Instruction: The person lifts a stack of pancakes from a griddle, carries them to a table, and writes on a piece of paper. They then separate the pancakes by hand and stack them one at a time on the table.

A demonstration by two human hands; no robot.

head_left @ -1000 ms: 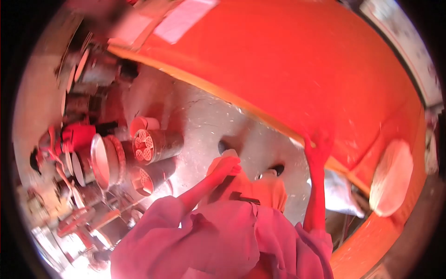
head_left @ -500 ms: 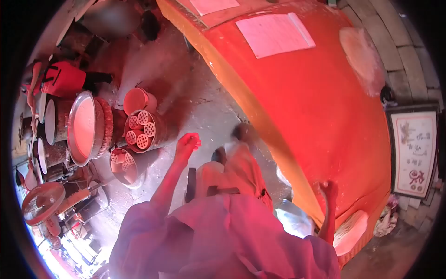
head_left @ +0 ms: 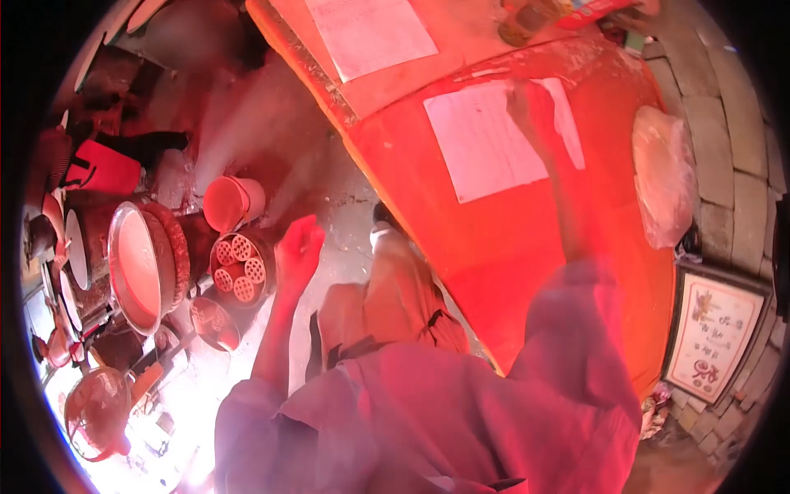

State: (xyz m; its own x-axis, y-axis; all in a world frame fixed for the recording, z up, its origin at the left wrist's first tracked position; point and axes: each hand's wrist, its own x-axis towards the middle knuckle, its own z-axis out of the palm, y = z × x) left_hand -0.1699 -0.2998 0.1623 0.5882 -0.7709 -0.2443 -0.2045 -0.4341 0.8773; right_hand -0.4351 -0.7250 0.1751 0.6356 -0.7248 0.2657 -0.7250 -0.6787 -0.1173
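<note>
My right hand (head_left: 533,115) reaches forward over the red-covered table (head_left: 485,263). In the view it overlaps the upper part of a pale sheet (head_left: 481,148), near a strip along the sheet's right side. Motion blurs its fingers, and I cannot tell whether they grip the sheet. Curled into a loose fist, my left hand (head_left: 299,247) hangs in the air left of my legs, with nothing showing in it. Behind it in view stands a bucket of round, holed coal briquettes (head_left: 243,288).
Another pale sheet (head_left: 374,33) lies on the table's far section. A plastic bag (head_left: 662,177) rests at the right edge, by a framed panel (head_left: 712,333). On the left are a pail (head_left: 230,204), a large basin (head_left: 134,267) and a mesh strainer (head_left: 97,403).
My right hand has moved from the table's near part forward to the sheet. My body and view have shifted forward along the table; my left hand stays raised, fingers curled.
</note>
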